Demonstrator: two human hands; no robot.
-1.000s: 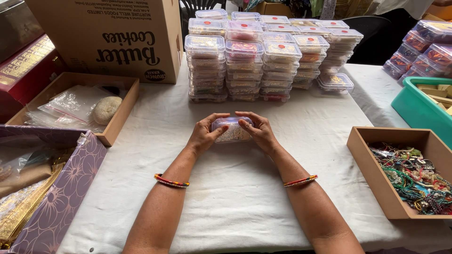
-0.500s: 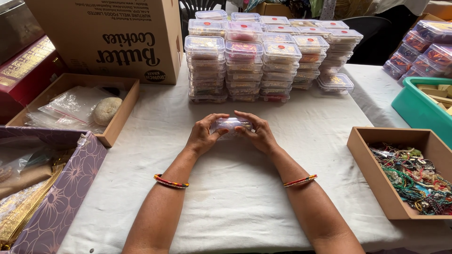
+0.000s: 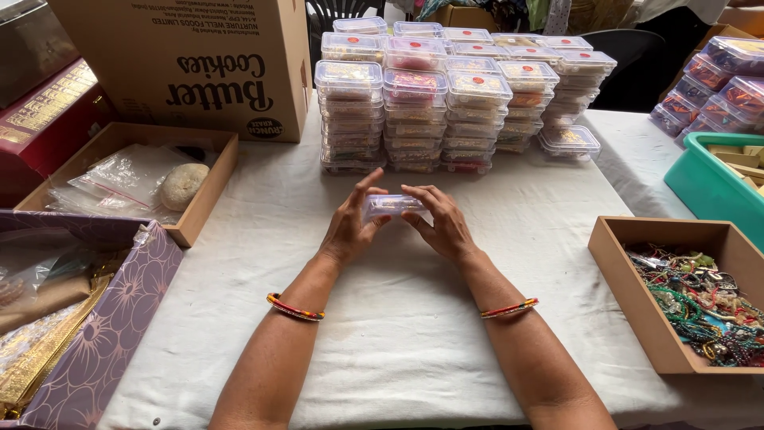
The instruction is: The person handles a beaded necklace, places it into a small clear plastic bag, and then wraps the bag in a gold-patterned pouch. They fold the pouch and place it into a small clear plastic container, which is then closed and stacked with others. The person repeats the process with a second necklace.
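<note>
A small clear plastic box [image 3: 390,205] with pale contents is held between both my hands just above the white tablecloth [image 3: 398,334]. My left hand [image 3: 352,225] grips its left end with thumb and fingers, the forefinger raised. My right hand [image 3: 442,224] holds the right end, fingers along its top. Each wrist wears a red and yellow bangle. Behind the hands, stacks of like clear lidded boxes [image 3: 414,111] stand in rows.
A big cardboard carton [image 3: 191,64] stands at the back left. A shallow brown tray [image 3: 199,203] with plastic bags sits left, a purple floral box [image 3: 119,318] nearer. A brown tray [image 3: 637,306] of beaded jewellery is right, a teal bin [image 3: 700,187] behind it.
The small box has been lifted and tilted so that its side faces me. My left forefinger has come up off it. Both hands have shifted slightly away from me.
</note>
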